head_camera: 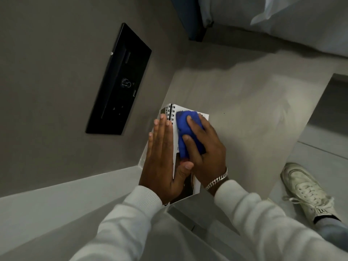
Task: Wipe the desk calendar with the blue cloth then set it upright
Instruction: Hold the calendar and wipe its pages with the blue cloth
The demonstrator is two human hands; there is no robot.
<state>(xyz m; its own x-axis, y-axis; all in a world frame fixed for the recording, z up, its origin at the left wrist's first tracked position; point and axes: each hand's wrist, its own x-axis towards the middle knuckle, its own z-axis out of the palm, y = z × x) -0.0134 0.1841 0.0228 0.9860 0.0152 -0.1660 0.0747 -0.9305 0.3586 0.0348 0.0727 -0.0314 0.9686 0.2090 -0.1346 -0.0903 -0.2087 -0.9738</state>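
The desk calendar, white with a black spiral binding at its far end, lies near the left edge of a grey desk. My left hand rests flat on the calendar's left side, fingers straight and together, thumb across the page. My right hand presses a bunched blue cloth onto the calendar's upper face, fingers curled over it. A silver chain bracelet sits on my right wrist. Both hands hide much of the calendar's page.
A black wall panel with sockets and a switch is set in the grey wall left of the desk. A bed with white linen lies beyond. My white sneaker stands on the floor at right.
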